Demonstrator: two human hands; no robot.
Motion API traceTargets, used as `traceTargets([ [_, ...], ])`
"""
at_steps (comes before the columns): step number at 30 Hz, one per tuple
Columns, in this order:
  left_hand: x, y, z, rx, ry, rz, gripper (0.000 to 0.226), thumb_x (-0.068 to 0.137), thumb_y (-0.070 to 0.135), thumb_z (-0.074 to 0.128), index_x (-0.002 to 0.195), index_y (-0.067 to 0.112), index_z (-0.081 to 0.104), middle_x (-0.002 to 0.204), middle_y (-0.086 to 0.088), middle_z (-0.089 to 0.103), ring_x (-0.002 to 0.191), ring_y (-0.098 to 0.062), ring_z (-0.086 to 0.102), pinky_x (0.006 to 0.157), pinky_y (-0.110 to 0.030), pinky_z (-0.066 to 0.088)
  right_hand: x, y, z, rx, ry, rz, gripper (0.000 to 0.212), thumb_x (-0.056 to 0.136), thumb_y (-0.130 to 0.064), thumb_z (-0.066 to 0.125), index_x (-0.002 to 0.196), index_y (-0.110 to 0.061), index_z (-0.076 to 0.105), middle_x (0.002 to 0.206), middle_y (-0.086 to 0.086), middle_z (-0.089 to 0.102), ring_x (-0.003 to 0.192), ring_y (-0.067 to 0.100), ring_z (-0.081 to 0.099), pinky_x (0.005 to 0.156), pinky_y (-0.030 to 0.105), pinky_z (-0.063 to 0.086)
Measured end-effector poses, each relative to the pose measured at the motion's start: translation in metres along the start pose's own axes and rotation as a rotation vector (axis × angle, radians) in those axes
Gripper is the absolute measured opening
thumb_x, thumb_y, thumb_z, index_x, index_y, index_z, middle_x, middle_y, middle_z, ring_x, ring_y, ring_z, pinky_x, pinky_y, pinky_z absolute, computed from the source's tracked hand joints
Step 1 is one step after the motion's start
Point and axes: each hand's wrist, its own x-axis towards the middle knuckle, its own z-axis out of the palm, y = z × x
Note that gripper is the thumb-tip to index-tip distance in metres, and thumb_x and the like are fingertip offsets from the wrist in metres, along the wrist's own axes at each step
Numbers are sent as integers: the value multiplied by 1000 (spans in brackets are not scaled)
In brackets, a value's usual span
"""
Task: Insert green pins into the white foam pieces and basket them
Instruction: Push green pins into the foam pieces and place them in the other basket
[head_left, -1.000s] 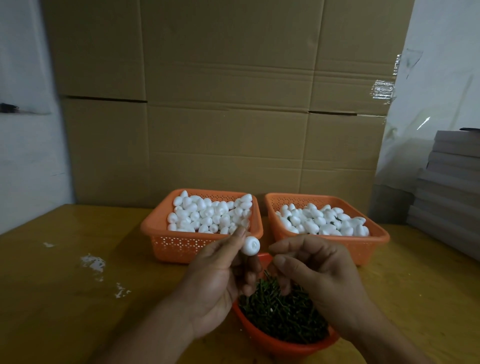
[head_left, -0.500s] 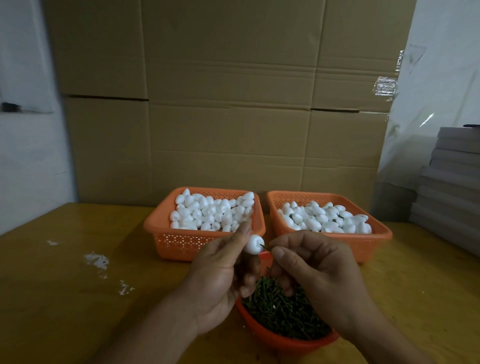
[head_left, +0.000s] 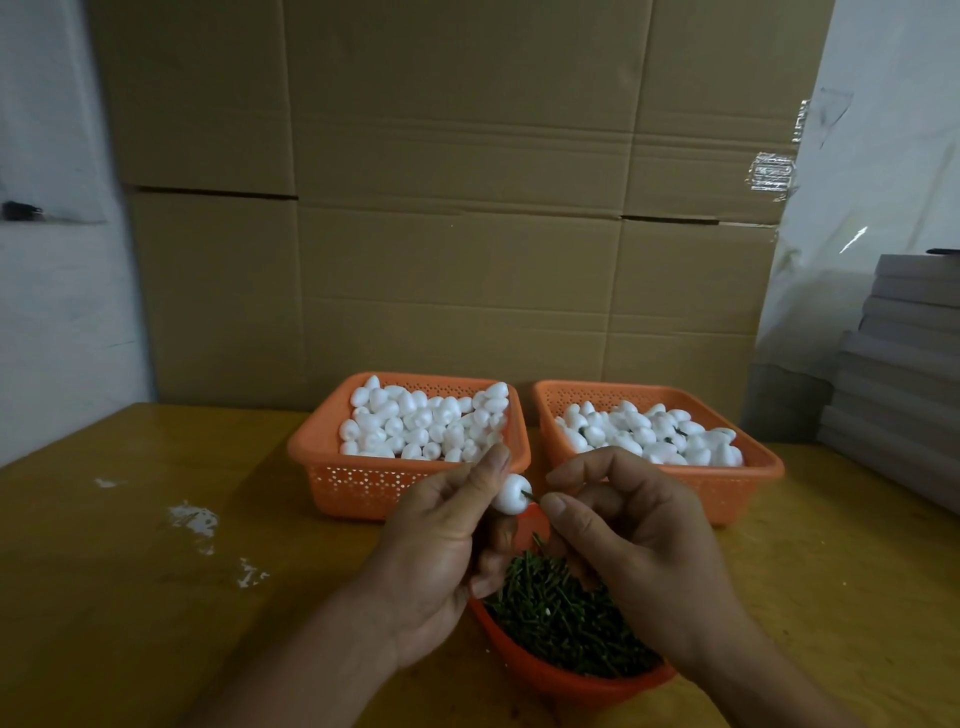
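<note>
Storeroom workshop, stacked cardboard cartons (head_left: 457, 208), wooden worktable (head_left: 130, 597), sorting baskets (head_left: 363, 483)

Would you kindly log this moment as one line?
step: pin insertion | left hand: holds foam piece | right hand: pinches green pin at it | not yet basketed

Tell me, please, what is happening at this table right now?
A person is fitting green pins into white foam pieces. The left hand holds one foam piece between thumb and fingers, and the right hand pinches a pin whose tip is at the piece. Below the hands sits an orange bowl of loose pins. Behind stand two orange baskets: the left basket holds plain pieces, and the right basket holds pieces with some green showing among them.
</note>
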Motion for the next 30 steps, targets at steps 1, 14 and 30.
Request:
traceTargets([
  [1,0,0,0,6,-1,7,36,77,53,68,72,17,67,57,-4,47,45,-11,39,37,-21,29,0,0,0,3,-2,0,11,78,-31,72,87,-26,67,62,16,65,49,16,55,47,24,45],
  [14,2,-5,0,89,31,109,31,69,50,74,74,19,73,57,-3,49,43,-10,40,37,-20,31,-1,6,3,-28,30,149,26,75,-37,72,82,-12,72,62,11,70,44,14,56,41,21,43],
  [30,3,-7,-5,165,16,264,37,74,48,80,92,16,78,66,-4,56,56,-10,51,48,-21,41,-2,14,7,-136,101,100,12,86,-18,76,79,-27,75,69,4,73,51,8,60,49,20,45],
])
